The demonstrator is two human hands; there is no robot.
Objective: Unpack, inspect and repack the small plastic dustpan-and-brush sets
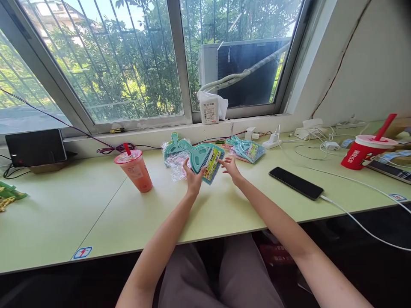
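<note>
A teal mini dustpan and brush set [199,157] with a yellow label is tilted up above the table. My left hand [193,177] is closed on its lower left side, thumb in front. The brush's blue-grey bristles point down to the right. At the right edge of the set is my right hand [231,167], fingers apart, fingertips at the label's edge; whether they press on it is hard to tell. Behind lies another teal dustpan [173,144] with crumpled clear plastic wrap [178,167]. More teal dustpan and brush sets [246,149] lie to the right.
A cup of pink drink [136,173] with a red straw stands left. A black phone [296,183] on a white cable lies right, near a red cup [362,152]. A tablet [35,149], a tissue pack [210,109] and chargers [272,140] line the window side.
</note>
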